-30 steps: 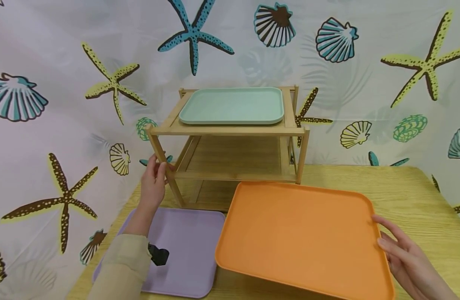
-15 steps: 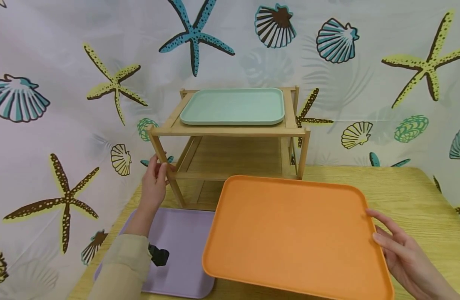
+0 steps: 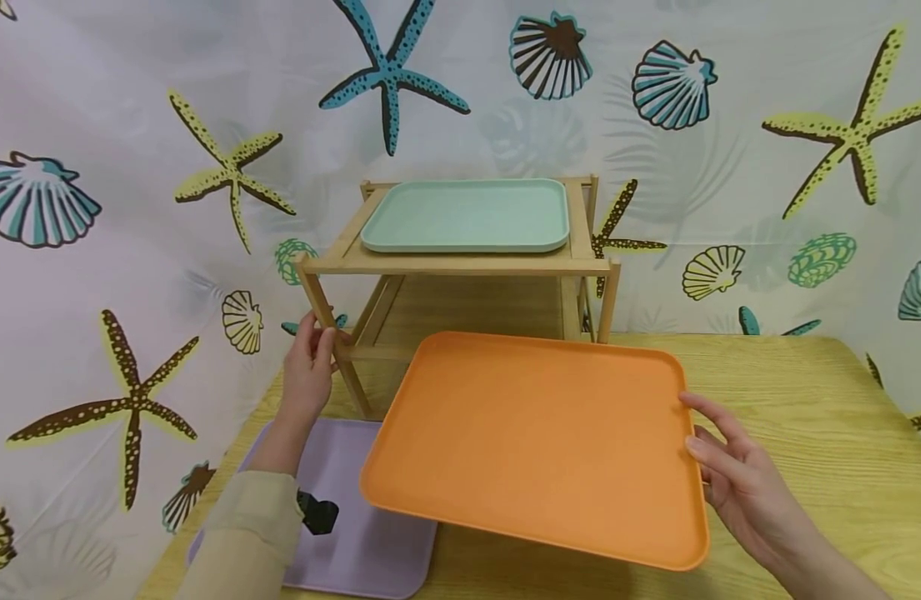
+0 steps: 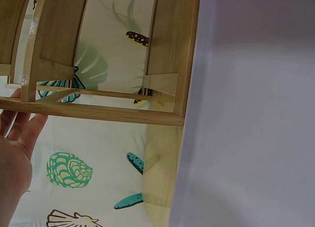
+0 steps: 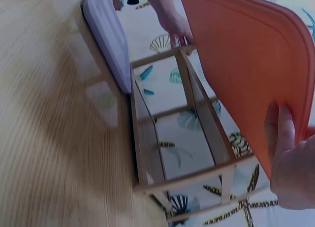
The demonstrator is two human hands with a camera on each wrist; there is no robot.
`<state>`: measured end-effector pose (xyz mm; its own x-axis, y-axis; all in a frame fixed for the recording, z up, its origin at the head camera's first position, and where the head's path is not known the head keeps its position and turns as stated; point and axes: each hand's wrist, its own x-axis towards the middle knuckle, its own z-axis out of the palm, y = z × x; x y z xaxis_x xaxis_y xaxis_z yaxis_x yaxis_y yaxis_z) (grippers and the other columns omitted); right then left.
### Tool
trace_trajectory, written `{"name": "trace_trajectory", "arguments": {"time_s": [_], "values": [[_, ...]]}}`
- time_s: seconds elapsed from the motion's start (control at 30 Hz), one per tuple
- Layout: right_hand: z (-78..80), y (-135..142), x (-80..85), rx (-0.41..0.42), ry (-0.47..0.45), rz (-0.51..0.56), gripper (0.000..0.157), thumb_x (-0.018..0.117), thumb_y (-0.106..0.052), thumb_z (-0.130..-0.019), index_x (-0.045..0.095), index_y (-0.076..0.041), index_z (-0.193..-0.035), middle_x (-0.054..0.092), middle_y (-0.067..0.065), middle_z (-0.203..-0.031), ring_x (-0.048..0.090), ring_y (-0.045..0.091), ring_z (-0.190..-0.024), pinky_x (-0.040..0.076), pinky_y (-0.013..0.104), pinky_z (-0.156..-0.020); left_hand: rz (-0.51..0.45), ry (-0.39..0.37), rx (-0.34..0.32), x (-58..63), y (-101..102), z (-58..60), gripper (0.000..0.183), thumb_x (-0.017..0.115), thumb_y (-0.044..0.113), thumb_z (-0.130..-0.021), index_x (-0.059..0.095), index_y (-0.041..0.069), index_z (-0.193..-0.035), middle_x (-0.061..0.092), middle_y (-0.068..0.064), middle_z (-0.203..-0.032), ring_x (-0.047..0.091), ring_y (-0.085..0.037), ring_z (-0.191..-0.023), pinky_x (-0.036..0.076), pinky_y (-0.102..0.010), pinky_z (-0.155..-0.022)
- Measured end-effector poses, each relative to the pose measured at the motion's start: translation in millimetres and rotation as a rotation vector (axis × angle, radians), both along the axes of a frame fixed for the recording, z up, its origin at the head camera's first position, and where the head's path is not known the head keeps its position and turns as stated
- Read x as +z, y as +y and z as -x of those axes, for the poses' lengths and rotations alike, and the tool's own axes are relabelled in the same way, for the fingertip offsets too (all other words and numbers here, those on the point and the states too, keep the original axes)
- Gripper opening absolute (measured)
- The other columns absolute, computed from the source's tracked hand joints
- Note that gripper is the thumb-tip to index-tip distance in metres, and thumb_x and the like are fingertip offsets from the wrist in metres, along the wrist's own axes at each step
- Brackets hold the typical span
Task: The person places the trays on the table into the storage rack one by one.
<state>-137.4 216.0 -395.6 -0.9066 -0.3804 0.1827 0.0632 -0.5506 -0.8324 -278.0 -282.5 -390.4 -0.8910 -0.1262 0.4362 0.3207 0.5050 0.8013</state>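
Observation:
My right hand grips the right edge of an orange tray, with fingers spread under it in the right wrist view. The tray is held in the air, tilted, in front of a tiered wooden rack. It hides the rack's lower front and part of a purple tray lying on the table. At the rack's front left post, my left hand holds the wood, its fingertips partly behind it. A mint green tray sits on the top shelf.
Below the top, the middle shelf shows bare wood. The wooden table extends to the right of the rack. A curtain printed with shells and starfish hangs behind and at the left side.
The orange tray has moved left and upward with my right hand, covering more of the purple tray and the rack's lower front. My left hand stays on the rack's post.

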Motion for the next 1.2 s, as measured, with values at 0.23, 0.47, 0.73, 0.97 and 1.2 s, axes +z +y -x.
{"name": "trace_trajectory", "arguments": {"time_s": [0.23, 0.47, 0.73, 0.97, 1.2], "values": [[2.6, -31, 8.9, -0.082, -0.006, -0.124, 0.041, 0.039, -0.003, -0.104, 0.044, -0.023, -0.14, 0.052, 0.004, -0.115, 0.063, 0.015, -0.086, 0.055, 0.031, -0.075, -0.002, 0.004, -0.004, -0.5, 0, 0.5, 0.039, 0.037, 0.029, -0.106, 0.04, 0.012, -0.141, 0.062, -0.021, -0.106, 0.06, -0.029, -0.099, 0.055, -0.049, -0.077], [10.2, -50, 17.4, -0.073, 0.018, -0.133, 0.04, 0.043, -0.003, -0.103, 0.046, -0.021, -0.139, 0.053, 0.007, -0.115, 0.064, 0.017, -0.084, 0.056, 0.031, -0.072, 0.002, 0.026, 0.011, -0.6, -3, 0.1, 0.038, 0.038, 0.029, -0.106, 0.042, 0.013, -0.14, 0.063, -0.019, -0.106, 0.06, -0.027, -0.099, 0.056, -0.037, -0.071], [16.8, -69, 23.8, -0.107, -0.003, -0.188, 0.038, 0.048, -0.005, -0.102, 0.047, -0.019, -0.137, 0.051, 0.008, -0.11, 0.061, 0.015, -0.079, 0.055, 0.029, -0.068, 0.004, 0.023, -0.013, -0.6, -1, 0.4, 0.039, 0.039, 0.029, -0.106, 0.042, 0.012, -0.141, 0.063, -0.021, -0.106, 0.061, -0.03, -0.099, 0.056, -0.034, -0.07], [37.6, -84, 28.8, -0.129, -0.068, -0.227, 0.047, 0.049, -0.007, -0.101, 0.033, -0.009, -0.145, 0.053, 0.006, -0.105, 0.061, 0.015, -0.079, 0.054, 0.028, -0.068, 0.011, 0.006, -0.02, -0.1, -1, -1.5, 0.04, 0.039, 0.027, -0.106, 0.04, 0.012, -0.143, 0.063, -0.022, -0.107, 0.06, -0.029, -0.098, 0.054, -0.027, -0.069], [63.4, -92, 28.1, -0.198, -0.135, -0.22, 0.043, 0.047, -0.005, -0.102, 0.034, -0.006, -0.143, 0.056, -0.001, -0.088, 0.058, 0.009, -0.071, 0.05, 0.022, -0.062, 0.0, 0.008, -0.03, 7.2, -1, -6.3, 0.038, 0.043, 0.018, -0.105, 0.041, 0.006, -0.141, 0.062, -0.027, -0.106, 0.059, -0.008, -0.084, 0.051, -0.016, -0.065]]}}
